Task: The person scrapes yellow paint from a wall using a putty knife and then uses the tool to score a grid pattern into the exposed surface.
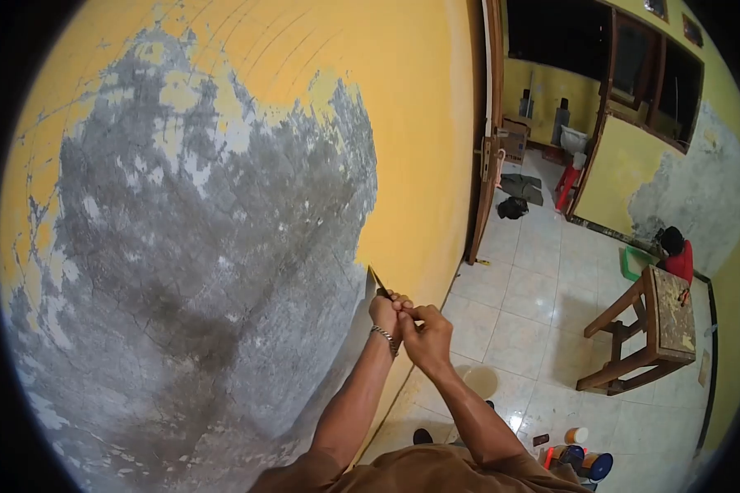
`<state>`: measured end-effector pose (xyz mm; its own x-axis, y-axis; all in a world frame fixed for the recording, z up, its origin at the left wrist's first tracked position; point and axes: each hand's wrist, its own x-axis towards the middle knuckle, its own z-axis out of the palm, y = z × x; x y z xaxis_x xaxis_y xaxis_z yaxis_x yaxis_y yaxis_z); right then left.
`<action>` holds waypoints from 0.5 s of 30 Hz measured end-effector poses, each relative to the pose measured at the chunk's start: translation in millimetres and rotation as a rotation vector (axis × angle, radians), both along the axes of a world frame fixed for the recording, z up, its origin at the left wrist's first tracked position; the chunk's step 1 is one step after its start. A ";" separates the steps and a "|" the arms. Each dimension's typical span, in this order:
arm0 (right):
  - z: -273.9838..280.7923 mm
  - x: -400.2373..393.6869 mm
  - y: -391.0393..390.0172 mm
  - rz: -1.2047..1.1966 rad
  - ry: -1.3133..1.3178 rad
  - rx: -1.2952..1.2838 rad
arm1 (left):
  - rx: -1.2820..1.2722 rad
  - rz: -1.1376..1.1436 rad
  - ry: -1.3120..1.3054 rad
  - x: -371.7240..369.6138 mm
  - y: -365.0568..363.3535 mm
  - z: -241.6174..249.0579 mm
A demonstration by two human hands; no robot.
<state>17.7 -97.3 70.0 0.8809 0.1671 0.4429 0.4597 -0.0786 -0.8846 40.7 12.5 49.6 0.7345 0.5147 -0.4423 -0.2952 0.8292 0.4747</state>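
Observation:
In front of me is a wall with peeling yellow paint [419, 123] and a large bare grey plaster patch [205, 263]. My left hand [384, 312], with a chain bracelet at the wrist, is closed around a scraper [377, 280]. The dark, pointed blade meets the wall near the right edge of the grey patch, where yellow paint begins. My right hand [427, 335] is closed in a pinch right against the left one, by the lower end of the tool. The handle is mostly hidden by my fingers.
A wooden stool [670, 316] stands on the tiled floor at right. Beyond it, a person in red [678, 255] is low by a green tub [635, 261]. Several containers [598, 466] sit near my feet. An open door [487, 156] edges the wall.

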 end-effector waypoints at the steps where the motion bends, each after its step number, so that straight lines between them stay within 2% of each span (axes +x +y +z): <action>1: 4.2 -8.7 -14.1 0.002 0.000 -0.002 | 0.009 -0.010 -0.019 -7.9 -12.5 -3.7; 2: 13.7 -16.6 -26.4 0.035 0.042 -0.042 | 0.033 -0.027 -0.050 -13.0 -17.8 -2.9; 4: 21.5 -16.2 -21.4 0.073 0.086 -0.083 | -0.195 -0.043 -0.098 -21.9 -6.5 -7.9; 6: 13.8 -13.5 2.5 0.048 -0.150 -0.091 | -0.059 -0.116 -0.085 -18.8 21.8 -11.5; 7: 9.7 -10.9 5.6 0.048 -0.133 0.008 | -0.065 -0.064 -0.079 -14.3 18.9 -8.3; 8: 8.0 -5.1 3.9 0.050 -0.140 0.010 | 0.032 -0.014 -0.044 -8.7 9.5 -5.5; 10: 11.4 -3.3 -11.9 0.052 0.003 -0.044 | -0.026 0.040 -0.069 -5.7 -7.4 3.7; 12: 17.1 -9.3 -17.3 0.035 -0.026 -0.030 | -0.024 0.009 -0.049 -17.2 -24.1 25.7; 14: 20.5 -11.3 -7.3 0.075 -0.078 0.072 | -0.092 -0.095 -0.101 -19.7 4.4 14.7; 15: 15.9 -6.2 0.9 0.080 -0.077 -0.065 | -0.030 -0.071 -0.064 -17.5 8.3 3.8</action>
<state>11.5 -96.4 85.9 0.8271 0.2664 0.4949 0.5335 -0.0947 -0.8405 23.2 20.8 53.4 0.7959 0.4476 -0.4076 -0.2639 0.8625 0.4318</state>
